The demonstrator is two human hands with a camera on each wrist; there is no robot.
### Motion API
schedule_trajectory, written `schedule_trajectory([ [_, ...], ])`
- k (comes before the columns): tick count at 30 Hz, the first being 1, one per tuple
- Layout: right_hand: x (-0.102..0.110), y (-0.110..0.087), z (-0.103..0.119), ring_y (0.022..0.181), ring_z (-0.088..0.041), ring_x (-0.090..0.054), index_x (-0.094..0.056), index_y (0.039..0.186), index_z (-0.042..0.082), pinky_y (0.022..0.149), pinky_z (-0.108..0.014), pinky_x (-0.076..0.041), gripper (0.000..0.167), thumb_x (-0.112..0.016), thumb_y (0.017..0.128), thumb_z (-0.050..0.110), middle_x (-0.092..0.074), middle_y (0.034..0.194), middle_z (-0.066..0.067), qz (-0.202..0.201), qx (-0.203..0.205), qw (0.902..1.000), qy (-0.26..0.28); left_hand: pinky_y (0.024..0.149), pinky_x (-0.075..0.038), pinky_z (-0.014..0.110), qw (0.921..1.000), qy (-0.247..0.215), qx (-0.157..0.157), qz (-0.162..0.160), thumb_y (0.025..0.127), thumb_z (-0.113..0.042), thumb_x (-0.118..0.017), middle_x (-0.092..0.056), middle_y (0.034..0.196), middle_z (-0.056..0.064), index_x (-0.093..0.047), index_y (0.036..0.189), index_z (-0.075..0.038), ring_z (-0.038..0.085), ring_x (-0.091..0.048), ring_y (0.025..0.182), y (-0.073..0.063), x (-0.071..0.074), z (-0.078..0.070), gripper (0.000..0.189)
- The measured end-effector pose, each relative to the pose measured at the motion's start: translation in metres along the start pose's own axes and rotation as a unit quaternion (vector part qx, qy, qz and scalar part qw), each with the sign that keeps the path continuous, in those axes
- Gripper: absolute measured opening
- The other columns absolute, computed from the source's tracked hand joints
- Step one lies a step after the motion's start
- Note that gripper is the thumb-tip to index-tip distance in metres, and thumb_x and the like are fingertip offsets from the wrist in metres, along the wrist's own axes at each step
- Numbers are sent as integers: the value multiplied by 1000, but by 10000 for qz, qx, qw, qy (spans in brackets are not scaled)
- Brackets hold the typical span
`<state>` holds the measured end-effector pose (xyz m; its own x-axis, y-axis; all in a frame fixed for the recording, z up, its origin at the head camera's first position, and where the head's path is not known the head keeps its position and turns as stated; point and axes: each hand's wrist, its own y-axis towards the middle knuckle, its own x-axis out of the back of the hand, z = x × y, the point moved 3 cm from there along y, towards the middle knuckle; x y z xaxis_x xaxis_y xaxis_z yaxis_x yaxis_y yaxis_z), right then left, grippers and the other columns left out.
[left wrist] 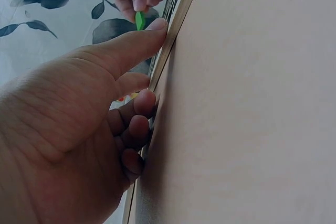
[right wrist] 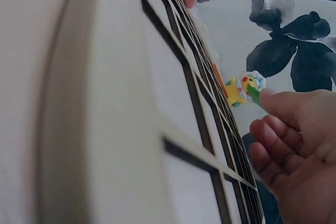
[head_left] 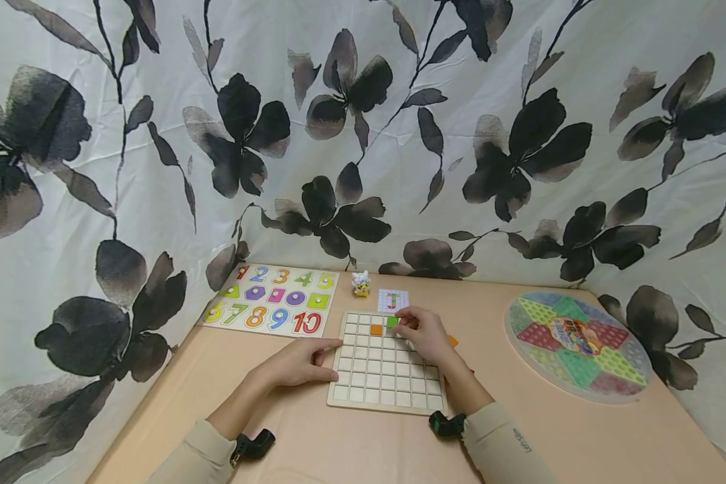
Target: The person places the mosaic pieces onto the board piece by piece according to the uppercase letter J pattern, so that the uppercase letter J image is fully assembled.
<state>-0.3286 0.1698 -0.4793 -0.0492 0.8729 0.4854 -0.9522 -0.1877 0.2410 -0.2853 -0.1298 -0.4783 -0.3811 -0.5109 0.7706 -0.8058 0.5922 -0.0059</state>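
A wooden grid board (head_left: pixel 380 376) lies flat on the table, with an orange tile (head_left: pixel 376 329) in its top row. My right hand (head_left: pixel 400 325) pinches a green tile (head_left: pixel 392 322) over the cell just right of the orange one. The right wrist view shows the green tile (right wrist: pixel 254 95) between thumb and fingers of that hand (right wrist: pixel 278 124), above the board (right wrist: pixel 131 103). My left hand (head_left: pixel 333 359) rests against the board's left edge. In the left wrist view its thumb lies on the rim (left wrist: pixel 176 24) and its loosely curled fingers (left wrist: pixel 137 124) touch the side.
A small pattern card (head_left: pixel 393 300) and a little toy figure (head_left: pixel 360 283) sit behind the board. A number puzzle (head_left: pixel 272 309) lies at the back left, a round checkers board (head_left: pixel 577 343) at the right. Flower-print cloth walls the table (head_left: pixel 339 444).
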Motion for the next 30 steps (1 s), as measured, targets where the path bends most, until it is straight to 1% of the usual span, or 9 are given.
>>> schedule_trajectory([
  [6, -4, -1, -2, 75, -15, -58, -75, 109, 3, 66, -23, -48, 21, -82, 89, 6, -66, 86, -4, 33, 100, 9999, -106, 63, -36, 23, 10000, -16, -1, 8, 89, -40, -83, -49, 74, -8, -57, 150, -14, 4, -44, 68, 0, 0, 0, 71],
  [12, -8, -2, -5, 76, -14, -57, -74, 109, 3, 68, -23, -48, 20, -80, 90, 6, -66, 87, -3, 88, 192, 9993, -314, 64, -37, 24, 10000, -8, 40, 11, 89, -42, -82, -48, 75, -8, -56, 151, -15, 5, -44, 68, -1, -1, 1, 73],
  [18, -10, -1, -4, 78, -15, -58, -74, 109, 4, 69, -24, -48, 19, -79, 91, 6, -66, 88, -2, 135, 92, 9989, -432, 64, -36, 24, 10000, -18, 69, 0, 88, -42, -82, -49, 76, -7, -56, 151, -15, 5, -44, 69, -1, 0, 2, 73],
  [24, -12, 1, -6, 77, -13, -57, -75, 108, 7, 70, -24, -47, 19, -81, 90, 10, -66, 86, 1, 195, -47, 9975, -672, 65, -37, 24, 10000, -8, 74, 7, 88, -43, -82, -49, 75, -7, -56, 151, -15, 6, -45, 69, -1, -1, 3, 73],
  [30, -12, 1, -4, 76, -14, -57, -75, 107, 4, 69, -25, -47, 18, -80, 90, 8, -66, 85, 0, 223, -37, 9973, -694, 64, -37, 24, 10000, -22, 45, 5, 88, -42, -82, -49, 75, -7, -56, 151, -15, 6, -45, 69, 1, -1, 4, 73],
])
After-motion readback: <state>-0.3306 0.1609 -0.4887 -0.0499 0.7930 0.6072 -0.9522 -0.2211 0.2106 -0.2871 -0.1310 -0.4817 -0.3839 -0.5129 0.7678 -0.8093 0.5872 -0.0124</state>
